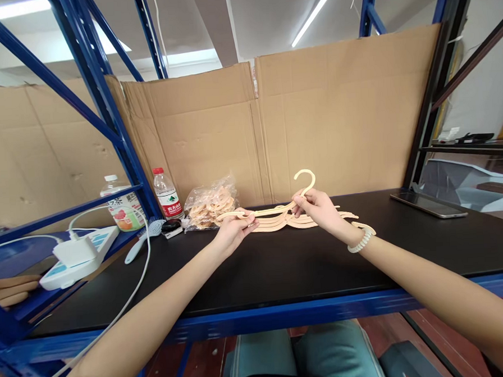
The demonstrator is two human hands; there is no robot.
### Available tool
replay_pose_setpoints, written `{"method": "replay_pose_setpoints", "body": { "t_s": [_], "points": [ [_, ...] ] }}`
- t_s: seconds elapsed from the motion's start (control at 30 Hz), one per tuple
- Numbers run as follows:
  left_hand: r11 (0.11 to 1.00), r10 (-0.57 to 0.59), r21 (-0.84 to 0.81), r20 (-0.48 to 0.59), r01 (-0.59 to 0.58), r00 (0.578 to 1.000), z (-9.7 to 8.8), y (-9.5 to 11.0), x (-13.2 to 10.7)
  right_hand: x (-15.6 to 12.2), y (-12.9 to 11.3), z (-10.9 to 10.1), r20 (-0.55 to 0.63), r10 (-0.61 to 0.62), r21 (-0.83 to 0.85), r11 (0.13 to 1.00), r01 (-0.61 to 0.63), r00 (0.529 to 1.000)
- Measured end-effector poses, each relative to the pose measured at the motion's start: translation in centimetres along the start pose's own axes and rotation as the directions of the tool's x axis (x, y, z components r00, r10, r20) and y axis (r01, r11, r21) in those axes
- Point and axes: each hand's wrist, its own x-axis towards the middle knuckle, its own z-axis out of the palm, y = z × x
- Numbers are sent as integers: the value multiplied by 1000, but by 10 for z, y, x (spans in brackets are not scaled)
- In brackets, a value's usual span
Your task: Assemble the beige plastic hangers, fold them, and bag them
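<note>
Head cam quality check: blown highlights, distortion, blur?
In the head view, the ceiling tube light is blown out white; in the head view, the blue upright and dark post splay outward, likely wide-angle stretch; in the head view, the left hand, right hand and held hanger show no obvious motion blur.

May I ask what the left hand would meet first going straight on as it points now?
The left hand would probably meet the stacked, curved beige clothes hangers first, though depth is unclear.
</note>
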Motion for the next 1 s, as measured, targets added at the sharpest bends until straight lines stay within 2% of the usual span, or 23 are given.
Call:
{"method": "replay_pose_setpoints", "body": {
  "t_s": [0.1,0.2,0.33,0.43,0.5,0.57,0.63,0.77,0.87,0.93,1.0],
  "points": [
    [995,-55,-88,-93,47,994,-1,14,1,4,0,-5,-49,90,-24,995,-92,995],
    [996,-31,-83,-147,19,989,-8,29,4,6,-2,-11,-68,145,-82,985,-151,987],
    [997,-48,63,-85,53,995,-25,47,10,7,-3,-14,-63,188,-43,981,-190,980],
    [942,-97,316,-50,108,994,-36,57,12,6,0,-14,-46,209,-70,975,-211,977],
    [815,-127,566,-41,128,991,-41,62,12,5,4,-15,-22,236,-128,963,-237,972],
    [617,-186,775,-30,140,982,-45,66,11,5,10,-16,31,272,-166,950,-264,962],
    [421,-281,899,1,122,960,-49,67,11,4,15,-16,112,309,-187,940,-286,944],
    [145,-434,989,79,-17,897,-57,65,13,0,19,-11,242,372,-251,916,-313,896],
    [-49,-426,995,57,-86,903,-60,62,15,-2,21,-5,253,419,-340,882,-326,872],
    [-120,-406,988,44,-101,913,-61,61,15,-2,23,-2,237,434,-391,862,-323,869],
    [-134,-411,986,38,-102,911,-60,61,15,0,24,-2,226,433,-417,853,-315,873]
  ]
}}
